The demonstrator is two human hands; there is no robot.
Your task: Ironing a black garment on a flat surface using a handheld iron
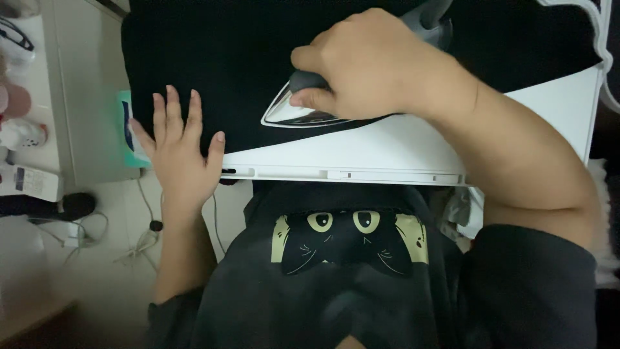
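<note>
My right hand (371, 64) grips the grey handle of a clothes iron (290, 113). The iron's silver pointed tip rests on a black garment (219, 58) spread over a white ironing board (387, 155). My left hand (181, 145) lies flat with fingers spread on the garment's near left corner, at the board's edge, a hand's width left of the iron's tip. Most of the iron's body is hidden under my right hand.
I wear a dark sweatshirt with a cat face print (349, 239). A teal and white box (132, 132) sits by the board's left end. White cables (142, 242) trail on the pale floor at lower left. A pale cabinet (84, 90) stands at left.
</note>
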